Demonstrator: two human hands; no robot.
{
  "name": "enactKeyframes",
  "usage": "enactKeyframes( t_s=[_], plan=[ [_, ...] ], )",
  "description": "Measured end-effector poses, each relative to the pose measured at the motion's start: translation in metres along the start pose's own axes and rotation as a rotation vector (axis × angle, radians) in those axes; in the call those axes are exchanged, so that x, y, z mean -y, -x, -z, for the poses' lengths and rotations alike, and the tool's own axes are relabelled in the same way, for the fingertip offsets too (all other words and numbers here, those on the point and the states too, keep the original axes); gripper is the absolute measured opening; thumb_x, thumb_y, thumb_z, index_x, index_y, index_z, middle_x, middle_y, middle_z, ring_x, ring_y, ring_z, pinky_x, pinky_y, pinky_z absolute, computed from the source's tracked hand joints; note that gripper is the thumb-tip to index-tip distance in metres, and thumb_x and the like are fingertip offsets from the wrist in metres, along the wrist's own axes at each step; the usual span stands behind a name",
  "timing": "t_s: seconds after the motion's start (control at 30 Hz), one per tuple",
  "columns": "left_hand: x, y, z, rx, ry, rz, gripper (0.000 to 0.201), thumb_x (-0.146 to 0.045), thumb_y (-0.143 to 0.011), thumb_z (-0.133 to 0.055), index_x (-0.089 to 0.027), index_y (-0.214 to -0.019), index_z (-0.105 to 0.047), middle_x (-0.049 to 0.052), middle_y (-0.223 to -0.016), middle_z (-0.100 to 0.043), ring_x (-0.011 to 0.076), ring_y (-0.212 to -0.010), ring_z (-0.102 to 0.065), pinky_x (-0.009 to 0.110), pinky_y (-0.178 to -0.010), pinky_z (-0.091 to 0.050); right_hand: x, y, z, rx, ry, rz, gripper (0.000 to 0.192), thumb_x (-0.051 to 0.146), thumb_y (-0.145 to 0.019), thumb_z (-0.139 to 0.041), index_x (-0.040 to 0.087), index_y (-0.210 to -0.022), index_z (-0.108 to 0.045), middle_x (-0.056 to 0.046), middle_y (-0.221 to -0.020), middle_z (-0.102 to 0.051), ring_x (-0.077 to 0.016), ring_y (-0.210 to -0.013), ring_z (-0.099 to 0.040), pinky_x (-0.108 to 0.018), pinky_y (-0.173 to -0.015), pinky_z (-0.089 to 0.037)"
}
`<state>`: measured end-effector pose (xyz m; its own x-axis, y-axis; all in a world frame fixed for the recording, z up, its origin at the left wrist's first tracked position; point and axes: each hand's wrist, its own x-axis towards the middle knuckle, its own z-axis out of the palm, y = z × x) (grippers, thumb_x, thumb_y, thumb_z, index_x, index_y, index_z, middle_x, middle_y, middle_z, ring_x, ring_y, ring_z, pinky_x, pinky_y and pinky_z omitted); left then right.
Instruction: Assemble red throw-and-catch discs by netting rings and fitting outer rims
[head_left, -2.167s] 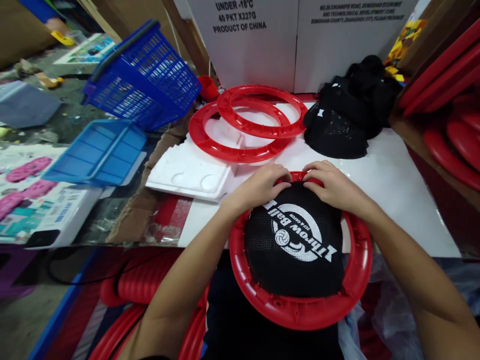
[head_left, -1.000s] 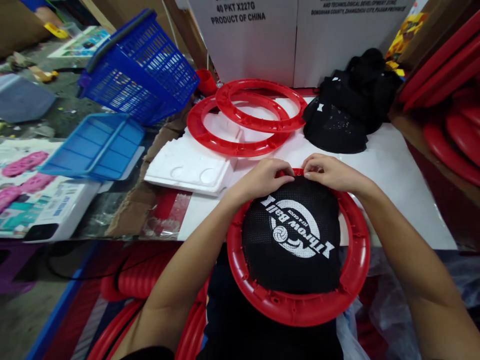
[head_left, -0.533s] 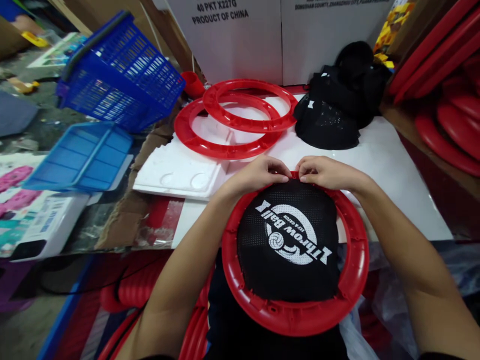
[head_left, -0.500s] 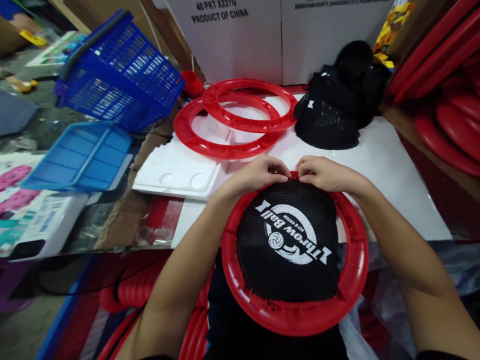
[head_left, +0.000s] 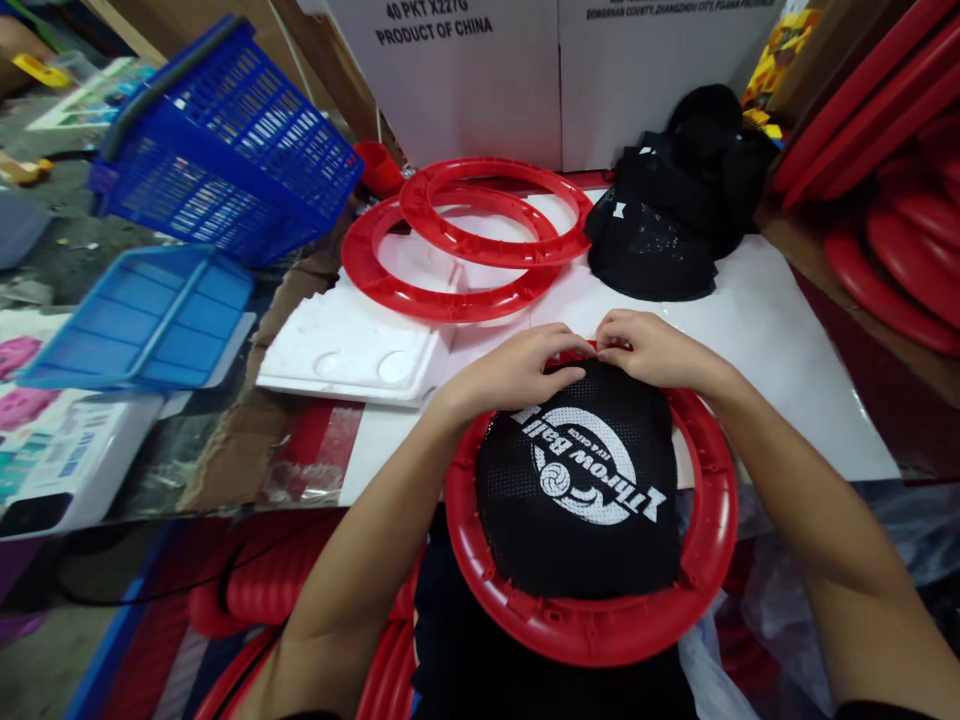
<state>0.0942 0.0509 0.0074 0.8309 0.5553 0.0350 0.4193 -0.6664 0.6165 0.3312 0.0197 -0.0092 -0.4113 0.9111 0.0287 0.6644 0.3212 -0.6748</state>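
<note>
A red plastic ring (head_left: 709,540) rests tilted over my lap, its far edge on the white tabletop. Black mesh fabric (head_left: 577,550) with a white "Throw Ball" print lies across its middle, with a gap between mesh and ring at the right. My left hand (head_left: 529,368) is curled over the ring's far edge, thumb and forefinger on either side of the red rim. Close beside it, my right hand (head_left: 645,348) pinches the mesh edge against the rim. The exact fingertip contact is partly hidden.
Two more red rings (head_left: 450,305) overlap on white foam (head_left: 345,350). A pile of black mesh pieces (head_left: 652,250) lies behind my right hand. Blue baskets (head_left: 232,150) stand at the left, white cartons (head_left: 465,90) at the back, and stacked red parts (head_left: 900,250) at the right.
My left thumb and fingers have spread further apart and shifted slightly along the rim, showing more red between them. The right hand stays at the far edge. The view has shifted slightly.
</note>
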Motion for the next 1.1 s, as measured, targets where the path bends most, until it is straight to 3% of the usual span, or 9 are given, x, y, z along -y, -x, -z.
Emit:
enactKeyframes(
  t_s=[0.1, 0.2, 0.33, 0.43, 0.53, 0.67, 0.77, 0.93, 1.1],
  plan=[
    [-0.003, 0.001, -0.004, -0.021, -0.204, 0.000, 0.023, -0.030, -0.103, -0.057, -0.021, -0.117, -0.074, 0.010, -0.109, -0.075, 0.0256, -0.098, -0.070, 0.037, -0.087, -0.052, -0.004, 0.001, 0.007, -0.140, -0.033, 0.033, 0.013, 0.025, -0.094, -0.060, 0.020, -0.089, -0.071, -0.009, -0.105, -0.071, -0.0222, -0.091, -0.066, -0.038, -0.084, -0.053],
    [-0.008, 0.002, -0.005, -0.114, -0.426, 0.153, 0.025, -0.025, -0.106, -0.048, -0.018, -0.114, -0.071, 0.013, -0.098, -0.074, 0.0253, -0.082, -0.068, 0.036, -0.075, -0.049, -0.013, 0.013, 0.024, -0.203, 0.051, 0.036, 0.021, 0.040, -0.098, -0.063, 0.021, -0.093, -0.072, -0.011, -0.114, -0.072, -0.0281, -0.106, -0.067, -0.046, -0.098, -0.054],
    [-0.012, 0.018, 0.005, -0.191, -0.541, 0.351, 0.022, -0.020, -0.101, -0.050, -0.015, -0.113, -0.068, 0.013, -0.086, -0.072, 0.0243, -0.068, -0.065, 0.035, -0.065, -0.046, -0.022, 0.040, 0.040, 0.009, 0.139, -0.033, 0.040, 0.057, -0.093, -0.072, 0.026, -0.118, -0.072, -0.013, -0.137, -0.066, -0.0355, -0.131, -0.062, -0.056, -0.115, -0.049],
    [-0.018, 0.041, 0.019, -0.093, -0.454, 0.342, 0.012, -0.025, -0.094, -0.061, -0.018, -0.090, -0.070, 0.008, -0.072, -0.069, 0.0207, -0.059, -0.061, 0.032, -0.058, -0.043, -0.022, 0.054, 0.042, 0.046, 0.167, -0.102, 0.072, 0.055, -0.086, -0.081, 0.031, -0.149, -0.055, -0.016, -0.167, -0.044, -0.0414, -0.155, -0.045, -0.058, -0.121, -0.047],
    [-0.032, 0.051, 0.027, 0.021, -0.379, 0.293, 0.024, -0.035, -0.095, -0.068, -0.020, -0.077, -0.071, 0.005, -0.065, -0.066, 0.0206, -0.057, -0.061, 0.032, -0.058, -0.044, -0.019, 0.058, 0.041, 0.095, 0.169, -0.075, 0.066, 0.046, -0.084, -0.086, 0.031, -0.142, -0.059, -0.013, -0.179, -0.025, -0.0429, -0.160, -0.038, -0.058, -0.120, -0.049],
    [-0.040, 0.023, 0.020, 0.057, -0.383, 0.001, 0.016, -0.032, -0.098, -0.070, -0.020, -0.103, -0.079, 0.012, -0.096, -0.073, 0.0292, -0.090, -0.071, 0.039, -0.080, -0.053, -0.015, 0.047, 0.033, 0.182, 0.142, 0.069, 0.029, 0.029, -0.092, -0.074, 0.030, -0.121, -0.070, -0.010, -0.164, -0.053, -0.0358, -0.154, -0.049, -0.060, -0.122, -0.048],
    [-0.025, -0.005, 0.005, 0.112, -0.403, -0.209, 0.025, -0.032, -0.098, -0.072, -0.020, -0.119, -0.079, 0.017, -0.129, -0.065, 0.0321, -0.116, -0.066, 0.044, -0.101, -0.052, -0.013, 0.035, 0.022, 0.047, 0.195, 0.117, 0.031, 0.025, -0.102, -0.058, 0.029, -0.131, -0.069, -0.011, -0.164, -0.052, -0.0332, -0.151, -0.052, -0.059, -0.121, -0.048],
    [0.005, -0.003, 0.000, 0.020, -0.475, -0.052, 0.038, -0.044, -0.101, -0.067, -0.014, -0.123, -0.075, 0.020, -0.132, -0.060, 0.0330, -0.117, -0.065, 0.043, -0.099, -0.054, -0.012, 0.035, 0.027, -0.157, 0.307, 0.098, 0.026, 0.035, -0.104, -0.060, 0.026, -0.125, -0.072, -0.014, -0.166, -0.049, -0.0358, -0.147, -0.054, -0.062, -0.119, -0.048],
    [0.012, 0.017, 0.022, 0.007, -0.428, 0.100, 0.053, -0.065, -0.094, -0.070, -0.017, -0.117, -0.079, 0.020, -0.148, -0.055, 0.0364, -0.111, -0.070, 0.046, -0.094, -0.057, -0.016, 0.046, 0.037, 0.136, 0.227, 0.071, 0.031, 0.047, -0.099, -0.068, 0.032, -0.125, -0.076, -0.009, -0.169, -0.046, -0.0367, -0.159, -0.040, -0.062, -0.128, -0.038]
  ],
)
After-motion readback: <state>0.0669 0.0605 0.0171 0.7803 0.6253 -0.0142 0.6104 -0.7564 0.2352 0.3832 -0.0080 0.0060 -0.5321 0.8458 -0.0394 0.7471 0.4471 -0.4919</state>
